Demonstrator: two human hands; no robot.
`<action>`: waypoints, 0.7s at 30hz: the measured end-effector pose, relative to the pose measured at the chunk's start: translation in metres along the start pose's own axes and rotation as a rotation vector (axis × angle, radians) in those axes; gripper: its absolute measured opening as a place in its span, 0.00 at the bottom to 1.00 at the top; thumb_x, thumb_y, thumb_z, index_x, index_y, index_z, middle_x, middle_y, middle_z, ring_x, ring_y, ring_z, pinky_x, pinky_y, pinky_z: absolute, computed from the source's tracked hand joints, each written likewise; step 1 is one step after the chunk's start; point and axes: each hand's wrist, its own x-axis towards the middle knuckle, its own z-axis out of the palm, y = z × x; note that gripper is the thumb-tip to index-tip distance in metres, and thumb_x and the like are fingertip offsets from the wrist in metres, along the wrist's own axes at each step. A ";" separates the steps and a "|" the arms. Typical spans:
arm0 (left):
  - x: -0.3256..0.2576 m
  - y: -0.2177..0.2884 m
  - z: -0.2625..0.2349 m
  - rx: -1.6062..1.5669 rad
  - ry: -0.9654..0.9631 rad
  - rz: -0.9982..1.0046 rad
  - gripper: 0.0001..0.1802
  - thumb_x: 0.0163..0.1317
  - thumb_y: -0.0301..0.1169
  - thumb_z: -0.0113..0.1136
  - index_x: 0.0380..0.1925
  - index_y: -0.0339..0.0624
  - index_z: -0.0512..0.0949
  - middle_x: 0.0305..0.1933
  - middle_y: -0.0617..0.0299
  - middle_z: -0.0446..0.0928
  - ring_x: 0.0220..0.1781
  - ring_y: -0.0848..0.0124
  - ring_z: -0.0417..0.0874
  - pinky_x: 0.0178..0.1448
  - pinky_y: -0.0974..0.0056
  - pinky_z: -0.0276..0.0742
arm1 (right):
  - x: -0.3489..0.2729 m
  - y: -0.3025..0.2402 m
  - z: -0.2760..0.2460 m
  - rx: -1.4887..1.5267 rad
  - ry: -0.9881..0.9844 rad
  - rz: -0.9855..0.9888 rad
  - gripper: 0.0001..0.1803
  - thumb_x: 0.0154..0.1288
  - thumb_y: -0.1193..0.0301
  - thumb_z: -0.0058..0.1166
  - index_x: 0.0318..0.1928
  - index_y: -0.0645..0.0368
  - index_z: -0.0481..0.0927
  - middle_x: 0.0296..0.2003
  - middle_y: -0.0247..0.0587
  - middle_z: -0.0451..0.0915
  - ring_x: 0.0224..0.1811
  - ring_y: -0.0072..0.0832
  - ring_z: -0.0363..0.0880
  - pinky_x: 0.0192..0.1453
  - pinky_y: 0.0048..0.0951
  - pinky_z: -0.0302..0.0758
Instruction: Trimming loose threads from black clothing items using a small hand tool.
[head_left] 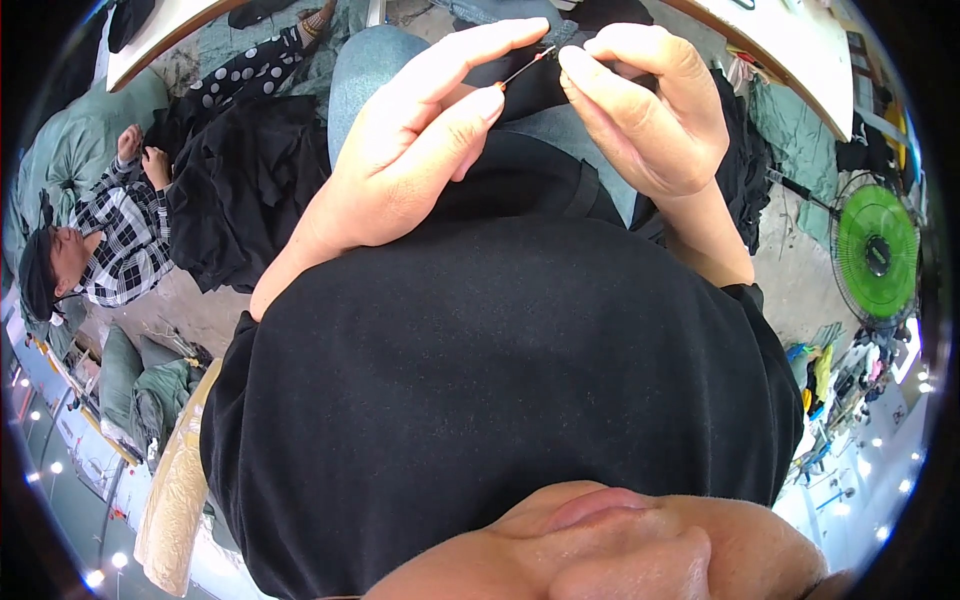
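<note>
Over my lap, my left hand (415, 140) pinches the orange end of a thin, needle-like metal tool (525, 68) at the thumb tip. Its index finger stretches out above the tool. The tool slants up and right toward my right hand (650, 110), whose thumb and fingertips are pressed together close to its tip. Whatever those right fingertips hold is too small to make out. Beneath both hands are my blue jeans (372, 80) and black cloth, partly hidden by the hands.
White tabletops (165, 35) curve along the upper left and upper right (800, 50). A green fan (877, 255) stands at my right. On the left, a person in a checked shirt (125, 235) sits by black fabric (240, 190) and a green sack (75, 140).
</note>
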 end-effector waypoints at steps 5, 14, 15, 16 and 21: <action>0.001 0.004 0.001 -0.029 0.002 -0.046 0.27 0.79 0.31 0.44 0.75 0.41 0.67 0.20 0.74 0.65 0.22 0.85 0.61 0.31 0.76 0.57 | 0.001 0.008 0.002 -0.014 -0.024 -0.088 0.18 0.50 0.84 0.74 0.44 0.68 0.89 0.42 0.46 0.82 0.37 0.30 0.82 0.38 0.22 0.78; 0.000 0.001 0.001 0.025 0.027 -0.061 0.26 0.79 0.32 0.45 0.75 0.44 0.69 0.22 0.75 0.64 0.22 0.86 0.61 0.30 0.77 0.57 | 0.007 0.014 -0.002 0.006 -0.114 -0.186 0.20 0.46 0.81 0.68 0.44 0.71 0.88 0.40 0.49 0.81 0.37 0.33 0.83 0.36 0.25 0.79; 0.000 0.001 0.001 0.013 0.024 -0.065 0.25 0.79 0.32 0.45 0.74 0.44 0.69 0.22 0.75 0.64 0.22 0.86 0.61 0.30 0.77 0.57 | 0.007 0.015 -0.001 -0.003 -0.111 -0.212 0.20 0.45 0.81 0.68 0.44 0.71 0.88 0.41 0.49 0.81 0.37 0.34 0.83 0.36 0.25 0.79; 0.000 0.002 0.001 0.002 0.022 -0.070 0.25 0.79 0.31 0.46 0.74 0.44 0.70 0.22 0.75 0.64 0.22 0.86 0.61 0.29 0.77 0.57 | 0.007 0.014 -0.001 -0.003 -0.111 -0.212 0.20 0.45 0.81 0.68 0.44 0.71 0.88 0.41 0.49 0.81 0.37 0.34 0.83 0.36 0.25 0.79; -0.002 0.001 0.001 0.010 0.041 -0.092 0.25 0.79 0.31 0.46 0.74 0.44 0.70 0.22 0.75 0.64 0.21 0.86 0.61 0.29 0.77 0.57 | 0.007 0.012 0.000 0.019 -0.140 -0.224 0.20 0.47 0.80 0.68 0.45 0.72 0.87 0.41 0.51 0.81 0.36 0.34 0.83 0.35 0.26 0.80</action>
